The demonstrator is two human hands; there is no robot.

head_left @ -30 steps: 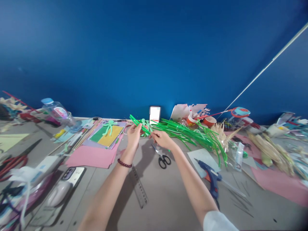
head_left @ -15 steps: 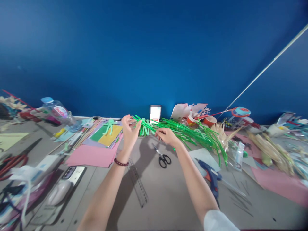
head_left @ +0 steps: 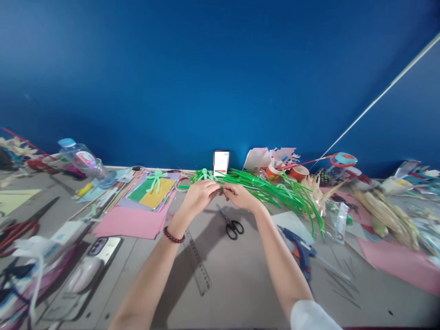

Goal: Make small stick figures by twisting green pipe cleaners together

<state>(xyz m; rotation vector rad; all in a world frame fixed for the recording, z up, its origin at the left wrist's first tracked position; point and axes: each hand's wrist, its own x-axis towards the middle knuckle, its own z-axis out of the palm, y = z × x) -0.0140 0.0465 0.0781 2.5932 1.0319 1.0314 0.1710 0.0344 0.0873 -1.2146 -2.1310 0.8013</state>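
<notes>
My left hand (head_left: 202,196) and my right hand (head_left: 239,196) meet fingertip to fingertip above the middle of the table. Both are closed in a pinch on a green pipe cleaner (head_left: 222,188), of which only a small bit shows between the fingers. Behind my hands lies a bundle of bright green pipe cleaners (head_left: 268,185), spreading off to the right. A pale green twisted pipe-cleaner figure (head_left: 205,174) rests just beyond my left hand. Below my fingers lie black-handled scissors (head_left: 232,225), slightly open, and a clear ruler (head_left: 196,261) under my left forearm.
Left of my hands are pink sheets (head_left: 130,222) and coloured sheets bearing another pale green figure (head_left: 155,181). A phone (head_left: 221,161) leans on the blue wall. To the right lies a blue glue gun (head_left: 300,250). A water bottle (head_left: 82,158) stands far left.
My left hand has moved down and right, from raised with spread fingers to a pinch beside my right hand. The green strands stretched between the hands are now mostly hidden.
</notes>
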